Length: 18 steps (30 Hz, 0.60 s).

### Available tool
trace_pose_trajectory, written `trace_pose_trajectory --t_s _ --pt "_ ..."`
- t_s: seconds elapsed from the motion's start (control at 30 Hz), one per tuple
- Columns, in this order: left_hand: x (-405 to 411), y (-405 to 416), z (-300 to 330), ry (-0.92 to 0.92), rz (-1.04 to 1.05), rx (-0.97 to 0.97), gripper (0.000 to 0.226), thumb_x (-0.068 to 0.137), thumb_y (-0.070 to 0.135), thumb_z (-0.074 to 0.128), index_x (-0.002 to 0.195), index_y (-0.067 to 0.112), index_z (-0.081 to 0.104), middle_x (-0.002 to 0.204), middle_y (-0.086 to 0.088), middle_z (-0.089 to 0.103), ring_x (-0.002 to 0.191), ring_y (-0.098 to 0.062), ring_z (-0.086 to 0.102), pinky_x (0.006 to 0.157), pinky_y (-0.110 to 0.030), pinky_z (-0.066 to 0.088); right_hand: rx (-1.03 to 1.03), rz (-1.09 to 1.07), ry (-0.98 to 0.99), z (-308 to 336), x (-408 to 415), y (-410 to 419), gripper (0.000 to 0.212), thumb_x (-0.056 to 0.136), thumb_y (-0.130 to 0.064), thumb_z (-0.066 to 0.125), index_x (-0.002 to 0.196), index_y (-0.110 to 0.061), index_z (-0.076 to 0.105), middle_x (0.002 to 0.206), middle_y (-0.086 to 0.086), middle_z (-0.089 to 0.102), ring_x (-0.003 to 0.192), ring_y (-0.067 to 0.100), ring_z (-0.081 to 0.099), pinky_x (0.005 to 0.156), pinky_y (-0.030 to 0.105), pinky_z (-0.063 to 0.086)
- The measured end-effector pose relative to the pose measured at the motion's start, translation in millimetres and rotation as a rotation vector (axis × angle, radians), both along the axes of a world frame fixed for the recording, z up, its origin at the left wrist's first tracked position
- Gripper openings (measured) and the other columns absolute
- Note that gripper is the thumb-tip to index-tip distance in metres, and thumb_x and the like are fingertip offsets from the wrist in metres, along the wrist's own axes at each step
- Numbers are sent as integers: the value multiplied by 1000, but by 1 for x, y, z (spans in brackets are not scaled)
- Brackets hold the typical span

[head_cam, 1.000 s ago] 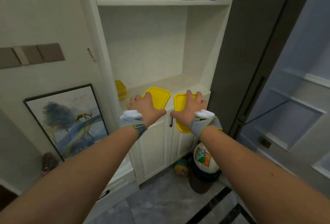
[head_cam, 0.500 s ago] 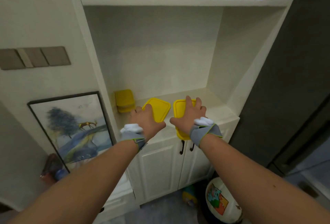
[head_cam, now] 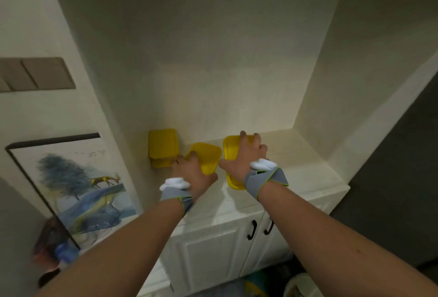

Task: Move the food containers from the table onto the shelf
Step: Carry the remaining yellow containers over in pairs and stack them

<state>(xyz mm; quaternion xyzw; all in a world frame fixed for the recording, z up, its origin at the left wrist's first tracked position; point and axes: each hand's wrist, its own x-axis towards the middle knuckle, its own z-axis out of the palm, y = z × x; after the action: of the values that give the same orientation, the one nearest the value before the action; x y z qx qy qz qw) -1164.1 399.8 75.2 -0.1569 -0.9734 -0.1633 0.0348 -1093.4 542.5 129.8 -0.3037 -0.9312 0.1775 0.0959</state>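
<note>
Two glossy yellow plastic containers, rounded rectangles, sit on the cream shelf point(head_cam: 296, 173): left hand point(head_cam: 192, 171) clasps one point(head_cam: 208, 157), right hand point(head_cam: 244, 154) the other point(head_cam: 231, 152); a third point(head_cam: 163, 145) at ten o'clock.

Yellow containers point(head_cam: 163, 146), cream shelf point(head_cam: 296, 154), grey wrist straps point(head_cam: 265, 179).

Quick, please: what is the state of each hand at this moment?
Left hand: closed on a yellow container over the shelf.
Right hand: closed on another yellow container.
</note>
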Motion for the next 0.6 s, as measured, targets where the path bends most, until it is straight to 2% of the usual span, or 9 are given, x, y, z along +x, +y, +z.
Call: trace_pose_trajectory --t_s 0.13,0.27,0.47,0.6 --pt "-8 11 -15 2 56 -39 81 59 74 55 121 21 47 113 -16 53 101 -38 50 75 -40 39 -13 68 -20 -6 -30 8 106 56 -64 63 145 -30 18 148 9 19 121 40 35 75 42 36" --pt "-17 19 -37 -70 120 -43 91 57 81 48 127 23 41 117 -14 48 106 -40 46 70 -40 38 4 146 -88 -14 -50 24 109 62 -67 60 151 -31 8 156 7 9 131 40 29 87 46 42" --pt "-25 41 -58 -189 261 -6 96 65 79 52 137 20 32 131 -18 39 115 -41 40 86 -46 43 -36 227 -118 -22 -77 51 112 61 -68 62 152 -34 7 158 2 7 136 40 25 94 49 44" --pt "-23 55 -60 -224 318 1 87 69 75 54 134 19 36 127 -14 41 115 -38 41 88 -44 41 -49 244 -101 -33 -88 64 114 56 -69 59 151 -34 7 158 3 7 135 40 25 92 50 43"
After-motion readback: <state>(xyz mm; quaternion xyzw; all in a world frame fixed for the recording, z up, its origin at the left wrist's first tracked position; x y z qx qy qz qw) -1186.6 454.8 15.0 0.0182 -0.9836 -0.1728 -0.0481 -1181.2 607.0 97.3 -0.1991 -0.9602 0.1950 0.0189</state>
